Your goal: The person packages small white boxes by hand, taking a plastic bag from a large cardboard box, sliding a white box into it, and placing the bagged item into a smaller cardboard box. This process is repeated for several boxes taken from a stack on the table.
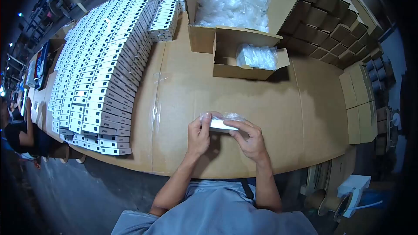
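A small white box (pixel 223 125), with clear plastic wrap (pixel 234 116) at its top, is held between both hands over the table. My left hand (pixel 200 135) grips its left end, thumb on the near side. On its right end, my right hand (pixel 249 138) closes with fingers and thumb. Beyond the hands stands an open cardboard carton (pixel 237 73) holding several plastic-wrapped white boxes (pixel 257 56) on its right side. Behind that, a larger open carton (pixel 202 39) is heaped with clear plastic bags (pixel 235 2).
Stacked white boxes (pixel 100 69) in long rows cover the table's left side. Folded brown cartons (pixel 326 21) are piled at the back right, and flat cardboard (pixel 359 104) stands at the right edge. A person (pixel 26 132) is at the far left. A spool (pixel 337 206) sits low at right.
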A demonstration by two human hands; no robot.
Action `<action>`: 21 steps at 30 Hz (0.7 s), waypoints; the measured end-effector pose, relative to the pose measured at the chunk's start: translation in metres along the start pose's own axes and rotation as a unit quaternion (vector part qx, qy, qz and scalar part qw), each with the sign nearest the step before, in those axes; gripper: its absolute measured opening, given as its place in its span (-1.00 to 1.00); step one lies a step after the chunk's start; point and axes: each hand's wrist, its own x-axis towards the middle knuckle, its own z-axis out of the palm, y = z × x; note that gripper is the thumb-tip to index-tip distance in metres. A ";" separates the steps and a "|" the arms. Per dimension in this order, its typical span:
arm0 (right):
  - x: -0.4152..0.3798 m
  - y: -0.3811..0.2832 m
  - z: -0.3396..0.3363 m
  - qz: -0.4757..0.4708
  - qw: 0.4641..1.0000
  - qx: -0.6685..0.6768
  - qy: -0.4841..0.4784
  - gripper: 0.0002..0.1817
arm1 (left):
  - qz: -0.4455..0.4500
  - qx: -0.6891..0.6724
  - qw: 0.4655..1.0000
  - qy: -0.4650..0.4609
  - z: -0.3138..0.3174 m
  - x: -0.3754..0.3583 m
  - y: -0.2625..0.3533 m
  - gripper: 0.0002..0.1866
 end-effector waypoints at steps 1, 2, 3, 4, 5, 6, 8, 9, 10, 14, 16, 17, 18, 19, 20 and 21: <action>0.002 -0.002 0.000 -0.005 1.000 0.003 0.003 -0.61 | 0.003 -0.010 1.000 0.003 -0.001 0.000 0.000 -0.53; 0.002 -0.003 0.000 -0.009 1.000 0.005 0.007 -0.60 | 0.005 -0.020 1.000 0.006 -0.001 0.000 -0.001 -0.51; 0.001 -0.002 0.000 0.003 1.000 0.014 0.009 -0.60 | 0.011 -0.021 1.000 0.001 -0.001 0.000 -0.001 -0.51; 0.001 0.000 0.000 0.015 1.000 0.023 0.011 -0.60 | 0.018 -0.021 1.000 -0.004 -0.002 0.001 -0.001 -0.51; 0.001 0.000 0.001 0.026 0.999 0.032 0.013 -0.60 | 0.025 -0.021 0.999 -0.008 -0.003 0.001 0.000 -0.50; 0.001 0.000 0.000 0.036 0.999 0.027 0.002 -0.61 | 0.021 -0.025 0.999 -0.009 -0.003 0.001 0.002 -0.52; 0.001 -0.002 -0.004 0.057 0.998 0.017 -0.019 -0.62 | 0.015 -0.034 0.999 -0.012 -0.002 -0.002 0.011 -0.53; 0.000 -0.003 -0.005 0.058 0.998 0.020 -0.017 -0.62 | 0.009 -0.035 0.999 -0.018 -0.004 -0.003 0.016 -0.53; 0.000 -0.004 -0.006 0.058 0.998 0.023 -0.014 -0.63 | 0.005 -0.035 0.999 -0.024 -0.007 -0.004 0.022 -0.54; 0.000 -0.006 -0.011 0.062 0.997 0.039 -0.015 -0.64 | 0.137 0.029 0.985 -0.099 -0.015 0.000 0.015 -0.62; 0.001 0.000 -0.011 0.033 0.999 0.040 -0.018 -0.65 | 0.200 0.110 0.961 -0.154 -0.020 0.003 0.016 -0.65; 0.001 0.002 -0.011 0.020 0.999 0.040 -0.019 -0.66 | 0.174 0.103 0.967 -0.156 -0.020 0.003 0.017 -0.68; 0.005 -0.001 -0.014 -0.008 0.999 0.010 -0.031 -0.64 | 0.148 0.096 0.971 -0.158 -0.021 0.002 0.017 -0.70; 0.005 -0.008 -0.014 -0.024 0.999 -0.027 -0.005 -0.62 | 0.121 0.091 0.975 -0.160 -0.023 0.000 0.017 -0.73; 0.007 -0.016 -0.014 -0.042 0.997 -0.064 0.020 -0.61 | 0.108 0.093 0.976 -0.163 -0.024 -0.001 0.016 -0.73; 0.009 -0.022 -0.014 -0.061 0.992 -0.103 0.045 -0.60 | 0.097 0.095 0.977 -0.164 -0.026 -0.001 0.014 -0.74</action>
